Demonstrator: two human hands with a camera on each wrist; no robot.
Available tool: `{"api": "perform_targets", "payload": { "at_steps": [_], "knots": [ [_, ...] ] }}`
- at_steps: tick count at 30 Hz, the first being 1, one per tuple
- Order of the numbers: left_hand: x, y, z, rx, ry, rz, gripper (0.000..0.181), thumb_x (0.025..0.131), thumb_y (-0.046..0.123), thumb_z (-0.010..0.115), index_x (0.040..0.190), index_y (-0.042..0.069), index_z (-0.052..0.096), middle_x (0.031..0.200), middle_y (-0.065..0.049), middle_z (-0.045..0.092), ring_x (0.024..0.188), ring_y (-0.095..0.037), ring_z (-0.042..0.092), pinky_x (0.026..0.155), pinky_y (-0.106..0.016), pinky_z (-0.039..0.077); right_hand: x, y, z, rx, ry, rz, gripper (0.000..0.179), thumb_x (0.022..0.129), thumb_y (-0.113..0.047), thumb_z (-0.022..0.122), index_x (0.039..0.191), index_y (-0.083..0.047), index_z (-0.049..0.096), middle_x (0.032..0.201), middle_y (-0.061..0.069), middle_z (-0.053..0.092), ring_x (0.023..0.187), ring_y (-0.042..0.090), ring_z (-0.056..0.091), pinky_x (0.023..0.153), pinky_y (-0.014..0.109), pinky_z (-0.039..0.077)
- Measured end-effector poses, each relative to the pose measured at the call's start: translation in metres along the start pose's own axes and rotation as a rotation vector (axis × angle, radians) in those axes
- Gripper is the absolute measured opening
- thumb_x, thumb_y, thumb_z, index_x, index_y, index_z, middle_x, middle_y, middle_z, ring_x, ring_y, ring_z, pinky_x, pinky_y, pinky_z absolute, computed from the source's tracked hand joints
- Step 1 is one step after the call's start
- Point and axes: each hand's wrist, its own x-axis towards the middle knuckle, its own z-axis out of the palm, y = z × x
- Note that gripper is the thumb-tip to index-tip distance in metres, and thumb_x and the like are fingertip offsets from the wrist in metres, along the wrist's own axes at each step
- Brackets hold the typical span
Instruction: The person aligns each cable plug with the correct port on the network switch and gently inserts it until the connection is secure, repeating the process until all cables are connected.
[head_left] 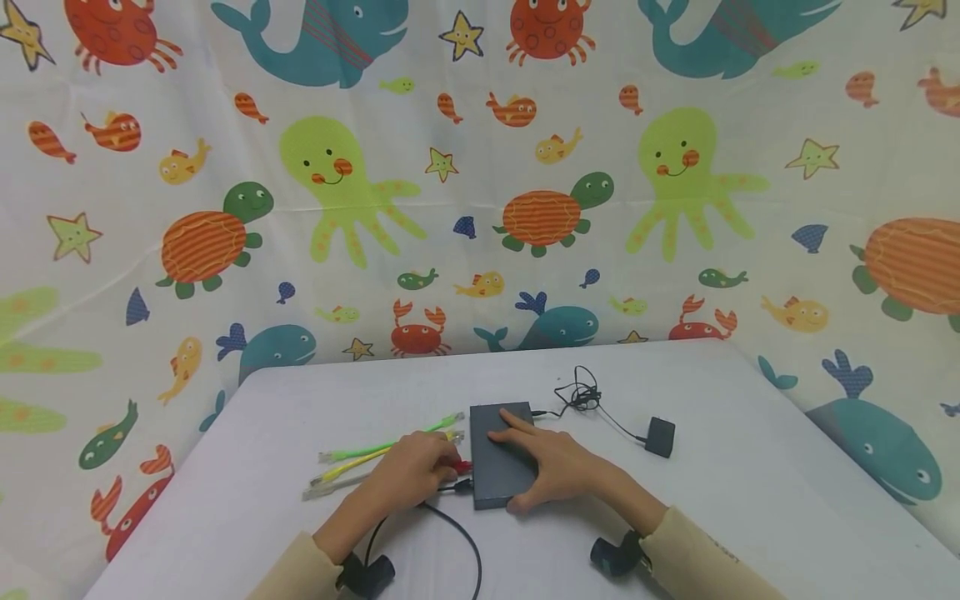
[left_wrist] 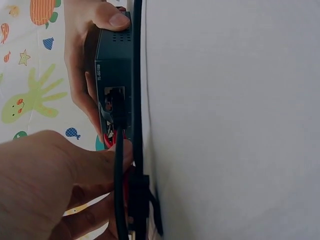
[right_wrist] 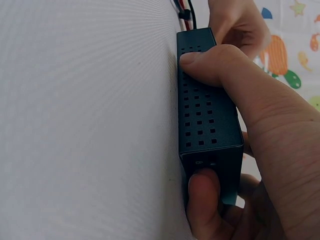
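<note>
A dark network switch (head_left: 495,475) lies flat on the table in the head view. My right hand (head_left: 558,462) grips it, with the fingers over the top and the thumb along the near side; the right wrist view shows that thumb on the vented side of the switch (right_wrist: 200,120). At the switch's left face, my left hand (head_left: 412,471) pinches a red network cable (head_left: 463,467) by its end. Just nearer than that, a black cable's plug (head_left: 461,486) sits in a port. In the left wrist view, the red cable (left_wrist: 109,141) is at the port face, partly hidden behind the black cable.
Green (head_left: 352,455), yellow (head_left: 348,471) and grey (head_left: 330,486) network cables lie left of the switch. A bundled black power cord (head_left: 583,397) runs from its far right to a black adapter (head_left: 660,437). A black cable (head_left: 468,537) loops toward the near edge. Behind hangs a printed curtain (head_left: 465,275).
</note>
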Motion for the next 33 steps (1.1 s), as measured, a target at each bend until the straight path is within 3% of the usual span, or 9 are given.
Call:
{"api": "perform_targets", "payload": {
  "at_steps": [33],
  "knots": [
    [0.0025, -0.0035, 0.0028, -0.005, -0.005, -0.001, 0.012, 0.084, 0.019, 0.073, 0.096, 0.021, 0.075, 0.086, 0.012, 0.067, 0.078, -0.003, 0.059, 0.074, -0.029, 0.053, -0.0001, 0.0005, -0.001, -0.009, 0.004, 0.007, 0.093, 0.065, -0.067, 0.074, 0.145, -0.048, 0.033, 0.163, -0.01, 0.012, 0.143, 0.033, 0.034, 0.105, 0.061, 0.037]
  ]
}}
